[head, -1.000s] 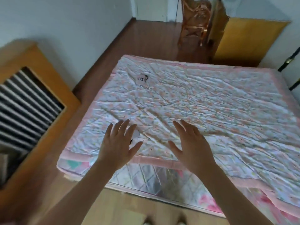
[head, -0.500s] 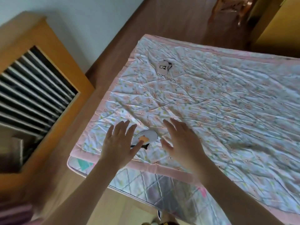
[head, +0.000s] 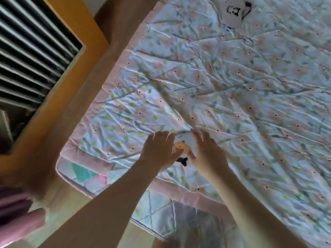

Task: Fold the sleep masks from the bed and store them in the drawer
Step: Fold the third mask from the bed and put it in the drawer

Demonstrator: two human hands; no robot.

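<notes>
Quilt (head: 232,97) — hands on sleep mask (head: 182,146)

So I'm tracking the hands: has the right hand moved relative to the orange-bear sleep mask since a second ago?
Yes. The right hand has closed in leftward onto the sleep mask, which lies on the quilt; earlier it hovered apart, to the right.

Two bare hands flat on a near mask (head: 183,146) on the quilt (head: 241,90): left hand (head: 158,152) over its left part, right hand (head: 207,153) over its right, fingers spread, both thumbs on an orange cartoon print. Dark strap end showing just near the thumbs. Second mask (head: 232,12) far off, well apart, with a black-and-white print. Slatted wooden frame (head: 53,97) at left.
</notes>
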